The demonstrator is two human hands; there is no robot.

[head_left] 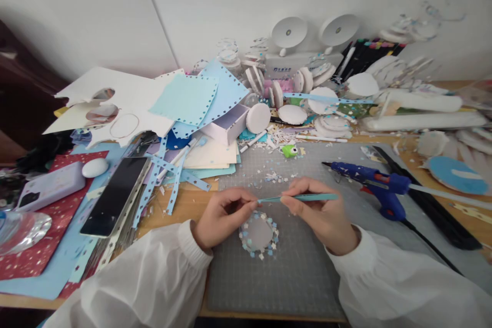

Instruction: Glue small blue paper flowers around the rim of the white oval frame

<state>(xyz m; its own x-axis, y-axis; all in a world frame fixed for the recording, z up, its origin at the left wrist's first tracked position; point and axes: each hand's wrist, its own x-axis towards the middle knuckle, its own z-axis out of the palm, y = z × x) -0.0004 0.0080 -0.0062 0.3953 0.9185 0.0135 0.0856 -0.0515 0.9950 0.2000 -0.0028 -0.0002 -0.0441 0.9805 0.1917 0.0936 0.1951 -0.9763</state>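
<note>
My right hand [321, 210] pinches slim teal tweezers [315, 197], their tip pointing left. At that tip my left hand [226, 215] is closed, thumb and forefinger pressed together on something too small to make out. Just below the fingertips, a ring of small blue and white stars [275, 237] lies around a round grey-looking middle on the grey cutting mat [277, 287]. Both hands hover over the mat, a little apart.
A blue glue gun [388, 187] lies right of my right hand. Left are a dark phone [115, 197] and punched paper strips [175, 189]. A green frog figure [289, 151], paper sheets [188, 97] and white discs [258, 118] stand or lie behind.
</note>
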